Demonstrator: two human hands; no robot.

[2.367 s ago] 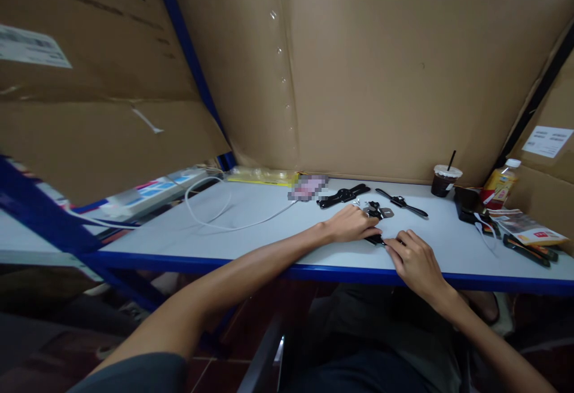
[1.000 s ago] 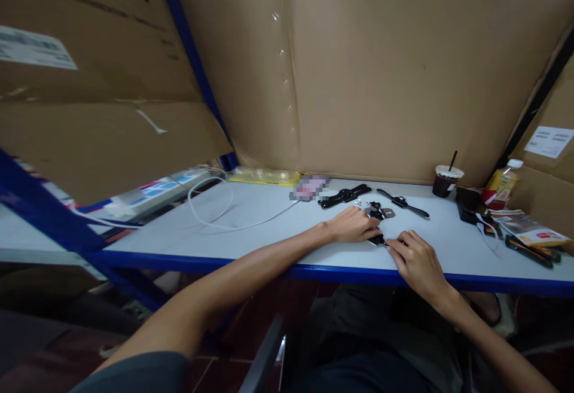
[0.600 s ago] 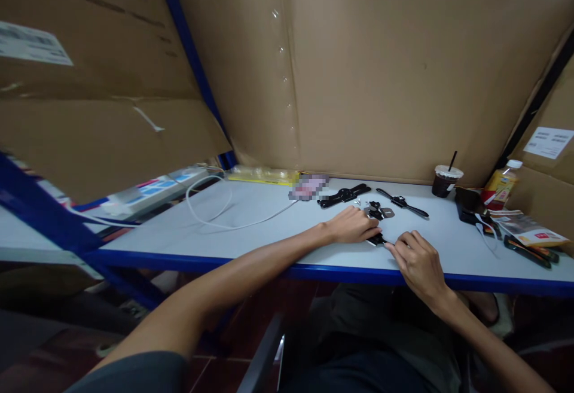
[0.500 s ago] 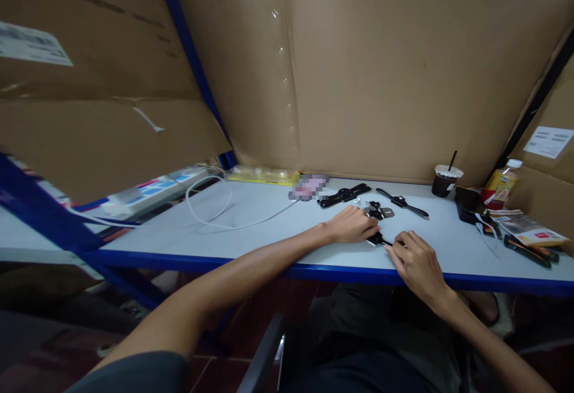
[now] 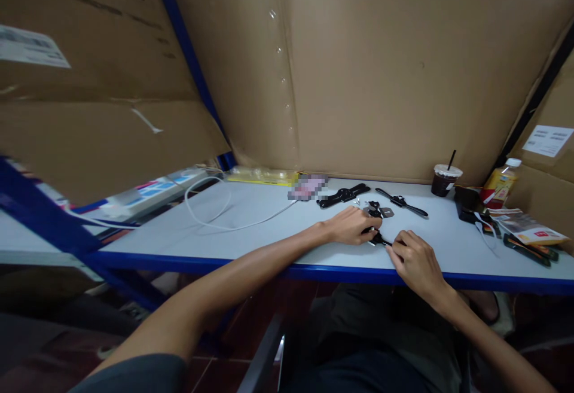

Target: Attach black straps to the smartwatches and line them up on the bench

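Near the front edge of the table, a black spokeshave [image 5: 380,239] lies between my two hands, partly hidden by them. My left hand [image 5: 352,225] is closed over its left part, fingers curled and pointing right. With bent fingers, my right hand [image 5: 416,259] pinches the tip of its right handle. Just beyond my left fingers are small black parts [image 5: 373,206] and a flat grey metal piece [image 5: 386,212]. Farther back lie another two-handled black spokeshave [image 5: 402,203], a pair of black spokeshave bodies [image 5: 344,194] and some small silver screws [image 5: 357,201].
On the right stand a lidded drink cup [image 5: 446,180], a juice bottle [image 5: 500,185], a black box [image 5: 466,204], a plastic packet [image 5: 529,228] and dark tools [image 5: 529,250]. A white cable [image 5: 242,226] runs to a blurred-out pink item [image 5: 308,187]. Cardboard [image 5: 359,70] walls the back.
My left hand has shifted slightly to the right, its fingers moving over the spokeshave's middle. My right hand stays at the handle tip.
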